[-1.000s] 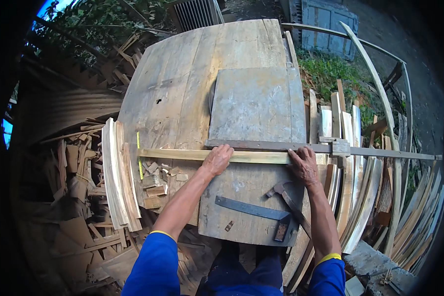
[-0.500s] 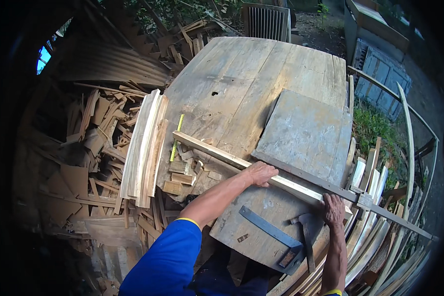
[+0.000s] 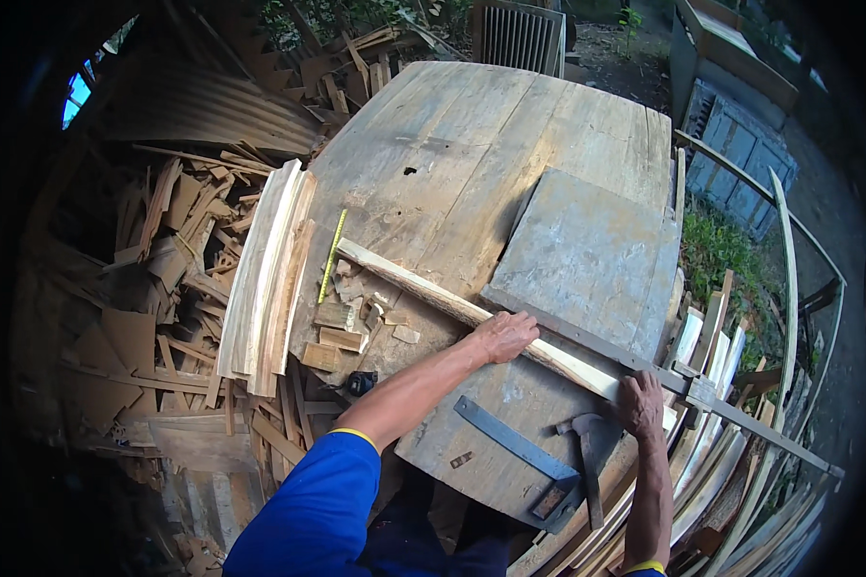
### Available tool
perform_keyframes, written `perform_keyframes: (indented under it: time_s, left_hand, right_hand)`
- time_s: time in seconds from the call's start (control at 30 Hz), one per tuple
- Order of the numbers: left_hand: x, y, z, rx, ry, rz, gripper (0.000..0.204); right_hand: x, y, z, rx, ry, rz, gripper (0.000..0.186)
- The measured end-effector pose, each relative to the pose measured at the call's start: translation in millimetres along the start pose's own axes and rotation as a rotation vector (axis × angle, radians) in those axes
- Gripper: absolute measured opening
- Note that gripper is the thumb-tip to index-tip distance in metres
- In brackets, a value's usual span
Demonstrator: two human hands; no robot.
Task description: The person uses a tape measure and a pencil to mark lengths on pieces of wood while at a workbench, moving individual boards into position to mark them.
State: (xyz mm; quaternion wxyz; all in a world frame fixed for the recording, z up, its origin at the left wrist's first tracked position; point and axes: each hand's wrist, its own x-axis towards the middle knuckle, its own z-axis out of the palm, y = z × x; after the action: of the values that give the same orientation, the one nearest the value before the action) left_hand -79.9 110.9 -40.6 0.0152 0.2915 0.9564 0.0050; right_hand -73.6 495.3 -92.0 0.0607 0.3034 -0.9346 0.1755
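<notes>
Both hands are closed on a long pale wooden strip point(image 3: 402, 282) lying diagonally across the wooden worktop point(image 3: 423, 192). My left hand point(image 3: 505, 337) grips it near the middle, beside a long bar point(image 3: 587, 338) along a grey board point(image 3: 582, 260). My right hand point(image 3: 642, 406) grips it near its right end, beside a sliding block point(image 3: 702, 392) on that bar. A steel square point(image 3: 520, 447), a hammer point(image 3: 590, 466) and a small metal piece point(image 3: 462, 460) lie on the worktop below. A yellow measuring tape point(image 3: 332, 255) extends beside the strip's left end, near small offcuts point(image 3: 342, 338).
Stacked planks point(image 3: 267, 269) rest at the worktop's left edge, beside a heap of scrap wood point(image 3: 183, 240) and corrugated sheet point(image 3: 212, 106). Upright strips point(image 3: 712, 346) crowd the right side. A bent strip frame point(image 3: 784, 279), blue panel point(image 3: 731, 154) and slatted panel point(image 3: 515, 43) stand beyond.
My view has swung, so the worktop and bar sit diagonally. The strip now shows a darker, rough face along its middle. Both hands remain on it.
</notes>
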Motion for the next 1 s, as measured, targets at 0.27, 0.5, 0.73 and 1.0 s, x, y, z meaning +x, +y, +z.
perform_keyframes:
  time_s: [0.27,0.5,0.73,1.0]
  left_hand:
    - [-47.7,-0.7,-1.1,-0.042,0.408,-0.192,0.036]
    - [-152.6,-77.5,20.5,-0.094,0.373,-0.589,0.029]
    - [-191.5,-137.9,4.2,0.041,0.147,-0.827,0.025]
    - [-250.5,-202.5,14.2,-0.148,0.071,-0.988,0.051]
  right_hand:
    - [-3.9,-0.5,17.1,-0.138,0.183,-0.038,0.059]
    - [7.8,-8.7,31.8,0.002,0.248,0.020,0.070]
    - [12.5,-8.3,26.3,-0.252,0.069,0.102,0.080]
    - [21.6,-17.3,31.0,-0.326,0.032,0.097,0.078]
